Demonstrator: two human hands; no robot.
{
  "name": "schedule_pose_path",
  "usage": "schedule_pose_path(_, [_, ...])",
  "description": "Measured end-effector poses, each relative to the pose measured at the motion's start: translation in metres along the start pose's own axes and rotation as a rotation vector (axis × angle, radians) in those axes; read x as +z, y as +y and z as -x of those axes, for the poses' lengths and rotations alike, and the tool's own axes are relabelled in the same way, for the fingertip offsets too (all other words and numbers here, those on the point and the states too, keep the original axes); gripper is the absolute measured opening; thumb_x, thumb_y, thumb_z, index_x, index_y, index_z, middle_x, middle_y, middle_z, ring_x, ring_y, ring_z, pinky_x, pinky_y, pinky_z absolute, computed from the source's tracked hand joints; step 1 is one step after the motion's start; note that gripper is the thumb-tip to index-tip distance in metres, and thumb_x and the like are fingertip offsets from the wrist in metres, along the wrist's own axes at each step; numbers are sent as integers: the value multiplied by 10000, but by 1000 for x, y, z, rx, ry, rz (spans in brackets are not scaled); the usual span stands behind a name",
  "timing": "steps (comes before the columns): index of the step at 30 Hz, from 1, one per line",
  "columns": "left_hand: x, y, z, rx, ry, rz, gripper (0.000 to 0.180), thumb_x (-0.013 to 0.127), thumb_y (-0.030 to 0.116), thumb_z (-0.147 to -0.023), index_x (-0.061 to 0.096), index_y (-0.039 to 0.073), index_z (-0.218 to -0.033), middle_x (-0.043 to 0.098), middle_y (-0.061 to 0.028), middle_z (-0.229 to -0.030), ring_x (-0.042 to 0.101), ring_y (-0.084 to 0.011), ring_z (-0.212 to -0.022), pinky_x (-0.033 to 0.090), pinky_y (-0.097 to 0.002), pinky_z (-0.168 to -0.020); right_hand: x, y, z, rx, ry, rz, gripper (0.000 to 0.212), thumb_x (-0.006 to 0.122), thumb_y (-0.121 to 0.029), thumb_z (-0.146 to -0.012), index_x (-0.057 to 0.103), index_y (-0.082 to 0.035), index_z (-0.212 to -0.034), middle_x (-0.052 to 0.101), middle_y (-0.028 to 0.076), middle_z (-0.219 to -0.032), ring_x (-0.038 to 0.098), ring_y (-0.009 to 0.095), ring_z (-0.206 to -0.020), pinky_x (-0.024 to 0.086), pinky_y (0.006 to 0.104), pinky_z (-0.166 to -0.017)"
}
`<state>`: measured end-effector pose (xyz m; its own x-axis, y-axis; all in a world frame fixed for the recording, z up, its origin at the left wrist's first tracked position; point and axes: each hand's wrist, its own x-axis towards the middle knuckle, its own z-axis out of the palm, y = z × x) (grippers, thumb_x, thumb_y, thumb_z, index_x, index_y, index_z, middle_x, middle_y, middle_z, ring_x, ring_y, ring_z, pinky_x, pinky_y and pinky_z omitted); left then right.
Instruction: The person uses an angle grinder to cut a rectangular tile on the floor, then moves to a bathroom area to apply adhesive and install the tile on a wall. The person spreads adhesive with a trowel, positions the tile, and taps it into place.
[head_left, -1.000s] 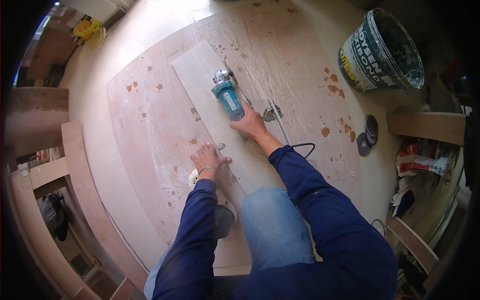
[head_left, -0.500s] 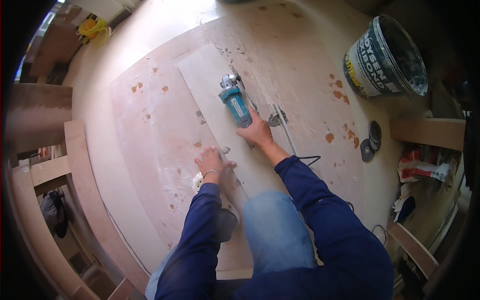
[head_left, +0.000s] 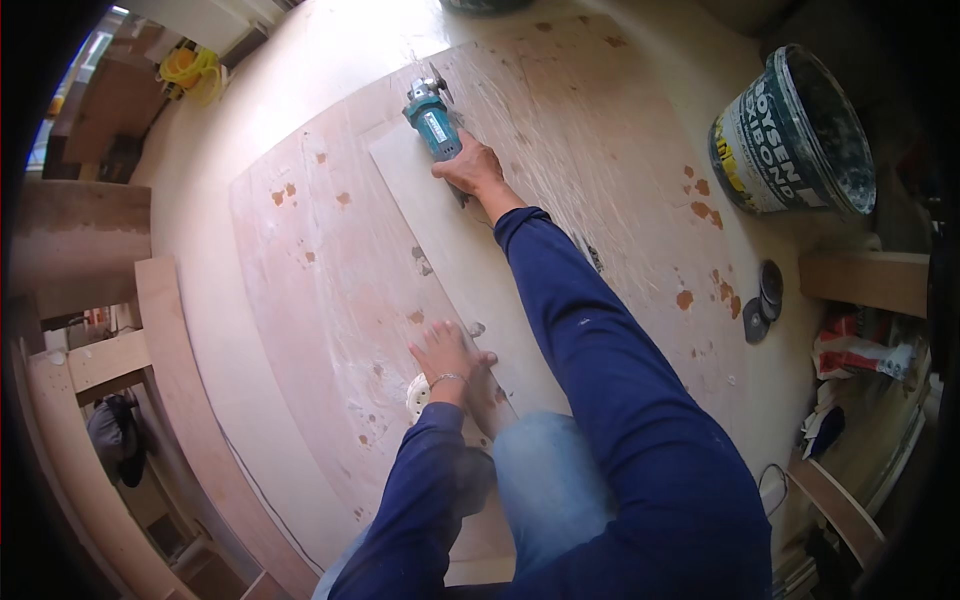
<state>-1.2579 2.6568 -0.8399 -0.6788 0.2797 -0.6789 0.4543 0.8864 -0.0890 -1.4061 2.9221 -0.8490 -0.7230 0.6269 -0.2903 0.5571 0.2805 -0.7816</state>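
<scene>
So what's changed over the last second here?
The right hand has pushed the teal angle grinder farther along the pale tile, up to its far end, arm stretched out. The left hand still presses flat on the tile's near end. The bucket hasn't moved.

plywood sheet showing matt, stained wood | tile looking smooth, pale | grinder wearing teal plastic | bucket looking dusty plastic
</scene>
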Motion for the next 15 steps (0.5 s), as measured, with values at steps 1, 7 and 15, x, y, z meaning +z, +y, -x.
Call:
schedule_pose_path(1, [-1,-1,2,-3,-19,1,1033,731,624,-688,359,113,-1505,322,-99,-1585,274,-284,-1470,120,-624,-1172,3,-1,-2,1,4,10,994,732,-383,-592,404,-70,-1477,615,232,-1286,601,357,-1188,484,399,-1006])
schedule_pose_path(7, [-1,-4,0,1,-5,13,1060,735,635,-684,343,102,-1512,317,-108,-1586,259,-291,-1478,111,-618,-1176,8,-6,-12,-15,-15,11,1001,739,-387,-591,406,-71,-1481,615,224,-1291,601,349,-1193,483,395,-1011])
schedule_pose_path(15, [3,-6,-1,8,15,26,1058,743,628,-679,353,91,-1504,325,-130,-1575,266,-313,-1466,118,-619,-1174,7,-13,-11,-16,-56,23,1001,735,-389,-589,410,-61,-1477,611,228,-1296,600,347,-1195,482,390,-1010])
